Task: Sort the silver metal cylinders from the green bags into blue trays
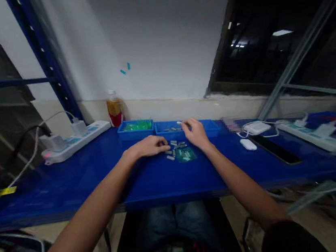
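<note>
Right hand (196, 132) pinches a small pale piece (179, 122); left hand (149, 146) curls beside loose metallic pieces (170, 157).

The right thumb and fingertips nearly meet around their piece, over the long blue tray (212, 127), where more small pieces lie; the left fingers bend inward with a narrow gap, and whether they grip anything cannot be told. Between the hands, the metallic pieces lie scattered on the blue table (162, 182) just beside a green-tinted clear bag (186, 154). Beyond, a smaller blue tray (135, 135) holds green bags (139, 125), near an upright bottle (114, 110); a smartphone (276, 149) lies well apart, to the right.
</note>
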### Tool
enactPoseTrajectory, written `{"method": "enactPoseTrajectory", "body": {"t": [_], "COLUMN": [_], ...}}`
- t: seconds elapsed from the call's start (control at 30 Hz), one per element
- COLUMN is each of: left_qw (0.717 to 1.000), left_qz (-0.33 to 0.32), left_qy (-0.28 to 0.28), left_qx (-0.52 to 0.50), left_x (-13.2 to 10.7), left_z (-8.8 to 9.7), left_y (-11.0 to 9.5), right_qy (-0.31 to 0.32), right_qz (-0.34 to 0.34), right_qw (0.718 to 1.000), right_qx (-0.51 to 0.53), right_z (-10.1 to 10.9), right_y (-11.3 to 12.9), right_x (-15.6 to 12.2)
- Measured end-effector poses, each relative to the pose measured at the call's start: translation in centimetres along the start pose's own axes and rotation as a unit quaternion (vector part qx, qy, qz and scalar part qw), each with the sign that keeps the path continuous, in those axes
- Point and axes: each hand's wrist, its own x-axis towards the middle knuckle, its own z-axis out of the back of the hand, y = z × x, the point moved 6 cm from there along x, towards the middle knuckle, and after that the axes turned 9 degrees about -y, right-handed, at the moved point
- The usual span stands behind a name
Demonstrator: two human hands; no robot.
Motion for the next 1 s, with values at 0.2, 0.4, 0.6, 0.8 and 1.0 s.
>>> {"method": "enactPoseTrajectory", "body": {"t": [0.2, 0.4, 0.6, 0.8, 1.0], "left_qw": [0.999, 0.997, 0.997, 0.993, 0.99], "left_qz": [-0.028, -0.069, -0.067, -0.024, -0.009], "left_qy": [0.004, 0.014, -0.045, -0.115, -0.137], "left_qx": [0.015, 0.011, -0.013, -0.014, -0.014], "left_x": [0.1, 0.1, 0.4, 1.1, 1.5], "left_z": [-0.4, -0.7, -1.0, -1.5, -2.2], "left_y": [0.6, 0.1, -0.2, 0.7, 1.0], "right_qy": [-0.064, -0.046, 0.071, 0.093, 0.098], "right_qz": [-0.142, -0.154, -0.043, -0.053, -0.075], "right_qw": [0.985, 0.985, 0.995, 0.985, 0.98], "right_qx": [-0.071, -0.07, -0.052, -0.135, -0.154], "right_z": [3.1, 2.5, -1.1, -2.0, -1.3], "right_y": [-7.7, -9.6, -5.4, -4.3, -3.8], "right_x": [0.9, 1.4, 0.7, 0.0, 0.0]}}
